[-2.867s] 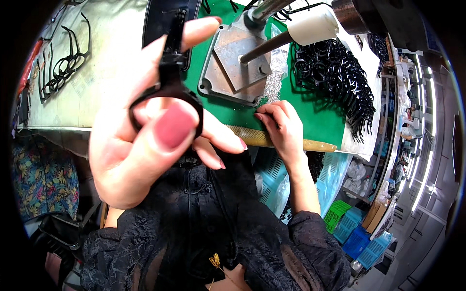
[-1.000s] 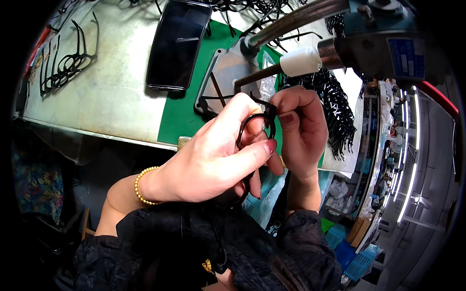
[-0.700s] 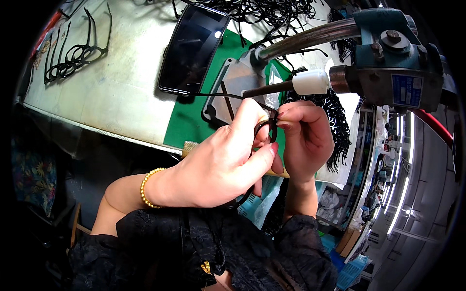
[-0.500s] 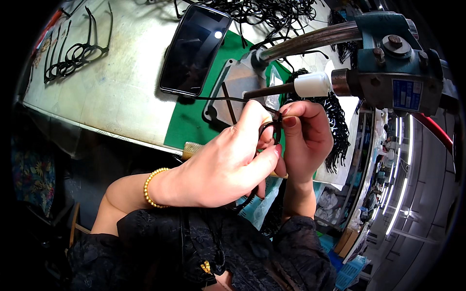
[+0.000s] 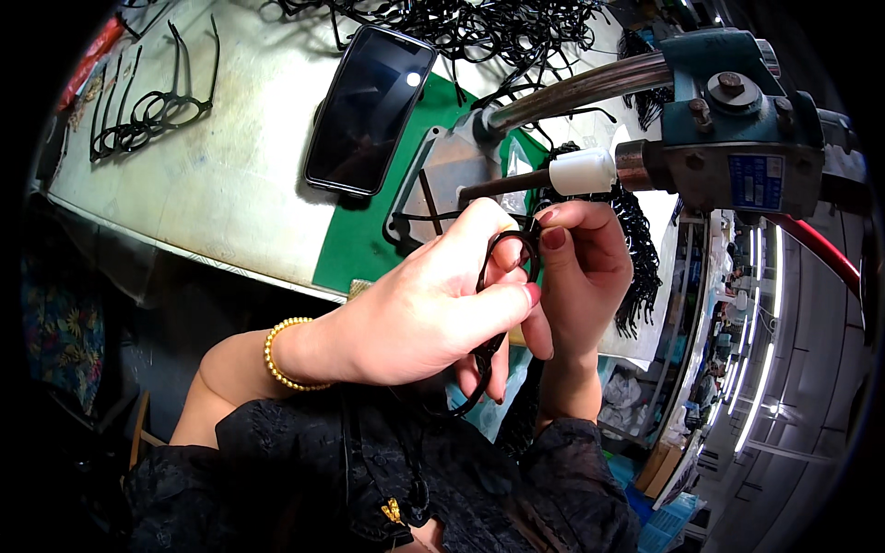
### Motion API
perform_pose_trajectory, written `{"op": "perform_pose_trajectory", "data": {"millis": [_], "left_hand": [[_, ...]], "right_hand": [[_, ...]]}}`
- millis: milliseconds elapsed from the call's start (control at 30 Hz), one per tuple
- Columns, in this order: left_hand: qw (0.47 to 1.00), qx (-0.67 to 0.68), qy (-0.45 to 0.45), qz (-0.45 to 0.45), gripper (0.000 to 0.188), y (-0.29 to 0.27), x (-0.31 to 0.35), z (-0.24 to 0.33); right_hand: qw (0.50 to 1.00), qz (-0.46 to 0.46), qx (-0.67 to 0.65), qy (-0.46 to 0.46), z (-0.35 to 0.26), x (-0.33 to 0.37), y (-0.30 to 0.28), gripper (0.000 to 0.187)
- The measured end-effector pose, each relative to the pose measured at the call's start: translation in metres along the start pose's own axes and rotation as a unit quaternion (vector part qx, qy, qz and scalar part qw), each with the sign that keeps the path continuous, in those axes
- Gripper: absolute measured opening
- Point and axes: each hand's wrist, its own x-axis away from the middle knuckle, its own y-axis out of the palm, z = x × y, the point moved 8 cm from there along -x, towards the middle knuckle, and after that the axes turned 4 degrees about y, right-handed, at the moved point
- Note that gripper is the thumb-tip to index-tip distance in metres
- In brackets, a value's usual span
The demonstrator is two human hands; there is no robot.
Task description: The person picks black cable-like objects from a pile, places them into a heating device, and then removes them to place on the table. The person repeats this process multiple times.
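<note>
A black eyeglass frame (image 5: 487,348) is held between my two hands, in front of the bench press. My left hand (image 5: 424,313), with a gold bead bracelet at the wrist, grips the frame by its rims, its thumb and fingers closed around them. One thin temple sticks out to the left behind that hand, over the press base. At the frame's upper corner, where the temple joins, my right hand (image 5: 595,263) pinches with thumb and forefinger. The fingertips hide the joint itself, and I cannot make out any small part there.
The press (image 5: 737,138) with a white sleeve (image 5: 583,171) on its shaft looms just beyond my hands. A smartphone (image 5: 371,111) lies on the green mat (image 5: 355,244). Black frames (image 5: 479,32) heap at the back; several more (image 5: 152,120) stand left. Black temples (image 5: 636,267) pile at right.
The temple sticking out to the left has swung nearer to me, and the frame has turned slightly in my left hand. My right fingers keep pinching the corner. The whole view has shifted a little.
</note>
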Motion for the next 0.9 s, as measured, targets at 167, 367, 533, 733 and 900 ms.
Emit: {"op": "perform_pose_trajectory", "data": {"millis": [167,367,533,733,900], "left_hand": [[1.0,-0.002,0.004,0.009,0.017,0.001,0.0,0.0],[1.0,-0.024,-0.004,0.009,0.017,0.001,0.002,0.001],[0.997,-0.073,0.008,-0.009,0.018,0.002,0.002,0.002],[0.999,-0.034,0.003,-0.02,0.018,0.007,0.003,0.004],[0.999,-0.035,-0.013,-0.022,0.018,0.007,0.005,0.007]], "right_hand": [[1.0,0.01,0.004,0.001,0.005,0.003,0.0,0.015],[0.996,-0.043,0.041,-0.061,-0.004,0.0,0.004,0.012],[0.974,-0.112,0.17,-0.094,-0.017,-0.008,0.005,0.005],[0.98,-0.075,0.134,-0.127,-0.017,-0.005,0.004,0.008],[0.991,-0.07,0.042,-0.103,-0.01,-0.007,-0.001,0.012]]}}
